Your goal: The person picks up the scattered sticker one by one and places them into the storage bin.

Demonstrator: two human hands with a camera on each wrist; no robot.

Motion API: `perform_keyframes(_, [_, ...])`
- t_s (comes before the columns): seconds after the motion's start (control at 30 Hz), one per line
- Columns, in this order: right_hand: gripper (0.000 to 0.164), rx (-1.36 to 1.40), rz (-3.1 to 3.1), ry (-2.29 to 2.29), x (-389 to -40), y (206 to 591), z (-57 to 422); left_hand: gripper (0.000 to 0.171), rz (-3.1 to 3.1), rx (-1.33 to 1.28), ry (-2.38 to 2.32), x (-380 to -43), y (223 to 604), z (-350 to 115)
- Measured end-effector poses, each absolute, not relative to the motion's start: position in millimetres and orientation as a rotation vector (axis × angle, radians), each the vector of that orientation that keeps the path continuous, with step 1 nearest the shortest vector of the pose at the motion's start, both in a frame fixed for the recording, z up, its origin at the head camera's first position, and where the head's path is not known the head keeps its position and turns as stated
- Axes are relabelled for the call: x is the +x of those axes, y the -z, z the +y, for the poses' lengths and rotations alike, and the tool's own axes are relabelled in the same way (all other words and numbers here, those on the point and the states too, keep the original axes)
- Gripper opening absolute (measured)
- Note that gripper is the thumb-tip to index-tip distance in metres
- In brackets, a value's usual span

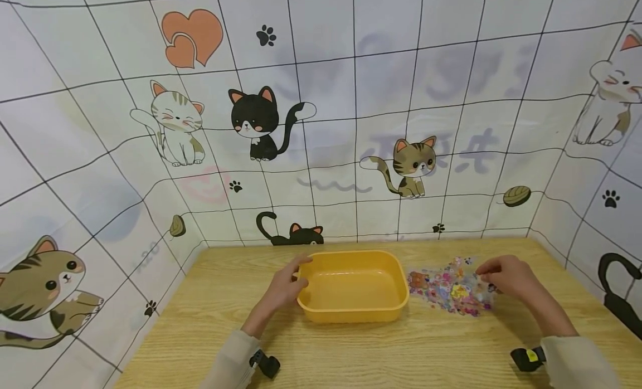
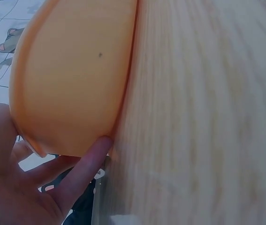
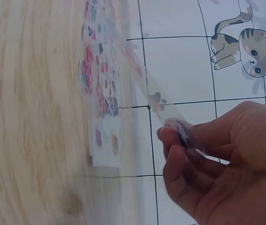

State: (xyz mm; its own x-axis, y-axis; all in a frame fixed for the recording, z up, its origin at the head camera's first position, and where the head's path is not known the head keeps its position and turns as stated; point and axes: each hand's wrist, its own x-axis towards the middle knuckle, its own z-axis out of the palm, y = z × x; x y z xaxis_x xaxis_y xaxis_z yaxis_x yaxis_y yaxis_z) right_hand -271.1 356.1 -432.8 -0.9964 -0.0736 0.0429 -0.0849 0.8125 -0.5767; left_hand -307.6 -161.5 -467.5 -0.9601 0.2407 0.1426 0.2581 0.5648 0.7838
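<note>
A yellow plastic basin [image 1: 353, 315] stands near the middle of the wooden table. My left hand [image 1: 285, 286] grips its left end, with the thumb over the rim and fingers against the outer wall; in the left wrist view one fingertip [image 2: 103, 143] meets the wall low down near the tabletop. To the right of the basin lie clear sticker sheets [image 1: 446, 291] with small colorful prints. My right hand [image 1: 514, 280] pinches the edge of a transparent sticker sheet [image 3: 172, 112] between thumb and fingers. That sheet slants up from the other sheets [image 3: 105, 89] in the right wrist view.
A white cloth [image 1: 331, 127] printed with cats and grid lines hangs behind the table and along both sides. The wooden tabletop [image 1: 391, 355] extends in front of the basin. Wrist devices [image 1: 528, 358] sit below both hands near the sleeves.
</note>
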Motion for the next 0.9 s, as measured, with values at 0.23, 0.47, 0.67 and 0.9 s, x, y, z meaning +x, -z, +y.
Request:
perform_keyframes(0.23, [0.024,0.132,-2.834,-0.898,-269,429,351,0.036,-2.767,-0.419,1.357,-306,467,-162])
perform_keyframes(0.47, [0.022,0.142,-2.756,-0.890,-267,427,346,0.037,-2.771,-0.418,1.371,-306,467,-161])
perform_keyframes(0.67, [0.022,0.134,-2.724,-0.868,-266,424,340,0.037,-2.775,-0.428,1.344,-307,468,-161])
perform_keyframes(0.9, [0.021,0.150,-2.691,-0.840,-264,419,335,0.037,-2.769,-0.422,1.359,-306,468,-161])
